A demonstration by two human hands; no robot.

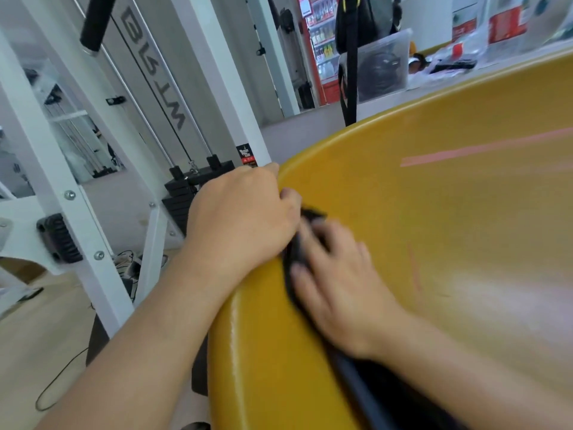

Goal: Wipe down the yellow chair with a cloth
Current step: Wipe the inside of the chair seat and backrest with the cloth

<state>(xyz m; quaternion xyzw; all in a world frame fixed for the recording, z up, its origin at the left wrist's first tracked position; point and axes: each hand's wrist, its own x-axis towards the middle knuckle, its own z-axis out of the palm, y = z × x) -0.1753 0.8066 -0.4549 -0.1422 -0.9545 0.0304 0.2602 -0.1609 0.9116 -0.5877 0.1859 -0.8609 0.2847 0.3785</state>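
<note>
the left hand (242, 218) grips the rim of the yellow chair (434, 218), fingers curled over its edge. just inside that rim, the right hand (338, 283), blurred, presses a black cloth (294, 254) against the chair's shell, fingers spread flat.

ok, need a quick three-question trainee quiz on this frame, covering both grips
1. True or false: the left grip holds the black cloth.
2. Multiple choice: the right grip presses the cloth against which surface? A) the yellow chair B) the weight stack C) the clear plastic bin
3. Fill in: the left grip curls over the chair's ____.

Key: 1 false, it holds the chair, not the cloth; 2 A; 3 rim.
</note>
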